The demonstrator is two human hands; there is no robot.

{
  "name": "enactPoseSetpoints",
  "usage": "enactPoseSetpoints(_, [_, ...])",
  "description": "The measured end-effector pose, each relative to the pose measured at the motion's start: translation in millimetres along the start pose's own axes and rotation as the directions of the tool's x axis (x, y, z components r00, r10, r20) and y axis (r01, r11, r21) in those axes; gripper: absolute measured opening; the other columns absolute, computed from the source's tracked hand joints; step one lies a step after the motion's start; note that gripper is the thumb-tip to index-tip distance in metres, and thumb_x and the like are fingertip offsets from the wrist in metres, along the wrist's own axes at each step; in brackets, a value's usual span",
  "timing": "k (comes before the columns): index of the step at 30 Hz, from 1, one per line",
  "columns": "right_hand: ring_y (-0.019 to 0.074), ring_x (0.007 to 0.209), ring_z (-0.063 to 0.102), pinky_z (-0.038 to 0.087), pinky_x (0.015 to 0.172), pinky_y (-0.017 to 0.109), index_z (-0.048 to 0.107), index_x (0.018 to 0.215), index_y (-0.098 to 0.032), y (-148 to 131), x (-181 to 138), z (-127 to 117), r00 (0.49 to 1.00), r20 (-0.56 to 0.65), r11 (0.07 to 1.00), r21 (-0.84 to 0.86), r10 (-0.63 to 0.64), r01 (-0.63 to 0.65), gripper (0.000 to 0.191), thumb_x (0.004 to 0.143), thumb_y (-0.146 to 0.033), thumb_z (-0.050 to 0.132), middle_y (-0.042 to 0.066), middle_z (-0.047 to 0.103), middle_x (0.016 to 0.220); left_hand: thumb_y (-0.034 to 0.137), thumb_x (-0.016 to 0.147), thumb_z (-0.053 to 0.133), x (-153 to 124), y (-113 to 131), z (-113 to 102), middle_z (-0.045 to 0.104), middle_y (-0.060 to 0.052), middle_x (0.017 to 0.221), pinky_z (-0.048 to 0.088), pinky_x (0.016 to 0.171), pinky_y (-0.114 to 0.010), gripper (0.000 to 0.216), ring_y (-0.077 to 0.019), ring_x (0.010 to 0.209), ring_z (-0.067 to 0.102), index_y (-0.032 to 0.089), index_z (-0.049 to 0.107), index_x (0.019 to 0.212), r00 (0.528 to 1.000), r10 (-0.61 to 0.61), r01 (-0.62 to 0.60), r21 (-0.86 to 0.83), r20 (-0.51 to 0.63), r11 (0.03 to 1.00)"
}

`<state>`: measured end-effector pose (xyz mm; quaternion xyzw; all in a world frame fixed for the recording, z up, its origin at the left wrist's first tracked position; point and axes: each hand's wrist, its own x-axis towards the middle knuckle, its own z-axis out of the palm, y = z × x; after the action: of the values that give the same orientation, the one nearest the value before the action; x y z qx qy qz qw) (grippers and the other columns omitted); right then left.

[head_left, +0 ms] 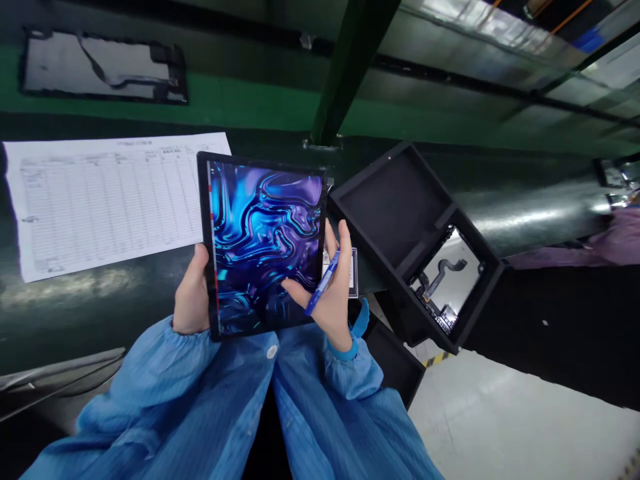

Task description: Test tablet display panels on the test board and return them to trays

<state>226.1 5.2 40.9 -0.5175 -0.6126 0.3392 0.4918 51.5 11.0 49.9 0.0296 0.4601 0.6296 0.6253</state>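
A tablet (265, 240) with a lit screen of blue and purple swirls is held up in front of my body. My left hand (193, 293) grips its left edge, thumb on the bezel and the other fingers hidden behind. Over the lower right of the screen reaches the thumb of my right hand (330, 303); its other fingers are beside the right edge. A blue pen (323, 283) is tucked in that same hand. Whether the thumb touches the glass, I cannot tell.
A printed table sheet (107, 203) lies on the dark green bench (150, 287) at left. Behind it is a bare screen panel (100, 67) with a ribbon cable. To the right, a black foam tray (395, 193) holds another panel (447, 280). A green post (345, 73) rises at the back.
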Motion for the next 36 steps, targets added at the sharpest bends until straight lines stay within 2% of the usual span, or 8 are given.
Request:
enactPoseSetpoints(4, [0.0271,0.153,0.037,0.033,0.126,0.053,0.014,0.161,-0.027,-1.1,-2.4,-3.3,0.997,-0.028,0.996,0.058,-0.067,0.068,0.083,0.096,-0.044,0.063,0.013,0.037,0.164,0.028,0.105,0.055,0.5,1.9,-1.3,0.075,-0.001,0.115,0.047,0.111,-0.027,0.025,-0.0236,0.137,0.051,0.016,0.074,0.115,0.996,0.064,-0.06,0.06,-0.061,0.996])
enactPoseSetpoints(8, [0.0272,0.15,0.041,0.04,0.123,0.052,0.017,0.159,-0.029,-0.1,-0.8,-9.2,0.996,-0.048,0.997,-0.036,-0.072,0.07,0.078,0.096,-0.041,0.062,0.013,0.043,0.16,0.03,0.105,0.057,2.2,2.1,-5.2,0.075,0.002,0.113,0.052,0.104,-0.023,0.025,-0.0229,0.137,0.049,0.018,0.073,0.12,0.997,0.056,-0.051,0.086,-0.06,0.995])
enactPoseSetpoints(12, [0.025,0.126,0.064,0.054,0.106,0.046,0.042,0.141,-0.025,-4.8,26.5,-27.3,0.984,-0.14,0.99,-0.103,-0.112,0.098,0.045,0.1,-0.038,0.055,0.013,0.063,0.138,0.035,0.106,0.054,-0.4,3.1,-5.9,0.073,-0.001,0.12,0.058,0.095,-0.024,0.031,-0.0253,0.135,0.052,0.018,0.07,0.126,1.0,0.009,-0.008,0.102,-0.015,0.995])
enactPoseSetpoints(16, [0.0201,0.109,0.069,0.056,0.095,0.039,0.056,0.119,-0.023,-15.3,71.8,-50.2,0.98,-0.118,0.948,-0.294,-0.161,0.121,0.023,0.103,-0.038,0.049,0.006,0.072,0.115,0.037,0.105,0.054,-2.1,3.4,-11.2,0.072,-0.004,0.123,0.064,0.086,-0.03,0.035,-0.0278,0.122,0.064,0.019,0.068,0.131,0.998,-0.039,0.035,0.092,0.043,0.995])
enactPoseSetpoints(20, [0.0183,0.08,0.063,0.053,0.079,0.036,0.06,0.09,-0.021,-28.3,93.5,-60.0,0.98,0.043,0.757,-0.629,-0.192,0.176,0.028,0.103,-0.043,0.049,0.001,0.064,0.081,0.032,0.104,0.057,4.6,2.3,-26.6,0.077,-0.002,0.108,0.064,0.076,-0.022,0.027,-0.0207,0.087,0.076,0.017,0.074,0.119,0.995,-0.105,0.104,0.068,0.0,0.992])
enactPoseSetpoints(23, [0.0186,0.076,0.059,0.05,0.071,0.034,0.059,0.083,-0.023,-39.3,83.4,-60.1,0.909,0.156,0.567,-0.737,-0.387,0.368,0.026,0.104,-0.036,0.05,0.002,0.061,0.074,0.044,0.097,0.069,10.3,1.8,-37.2,0.077,-0.004,0.103,0.065,0.073,-0.025,0.033,-0.0232,0.08,0.076,0.016,0.075,0.114,0.983,-0.167,0.165,0.043,0.078,0.985])
enactPoseSetpoints(28, [0.017,0.071,0.06,0.052,0.063,0.032,0.062,0.085,-0.028,-54.2,48.7,-67.3,0.625,0.311,0.368,-0.594,-0.716,0.716,0.011,0.096,-0.028,0.063,0.0,0.067,0.073,0.041,0.093,0.075,-0.9,6.5,-32.6,0.077,0.0,0.105,0.064,0.078,-0.025,0.029,-0.0223,0.085,0.076,0.02,0.076,0.114,0.974,-0.174,0.175,0.006,0.145,0.985])
enactPoseSetpoints(36, [0.0159,0.065,0.063,0.057,0.063,0.033,0.06,0.082,-0.027,-51.3,34.3,-75.7,0.665,0.214,0.423,-0.625,-0.716,0.657,0.021,0.101,-0.034,0.055,0.002,0.08,0.089,0.047,0.085,0.082,-4.5,8.5,-33.8,0.078,-0.003,0.096,0.059,0.101,-0.041,0.033,-0.0345,0.112,0.069,0.022,0.077,0.107,0.976,-0.185,0.184,0.018,0.114,0.983])
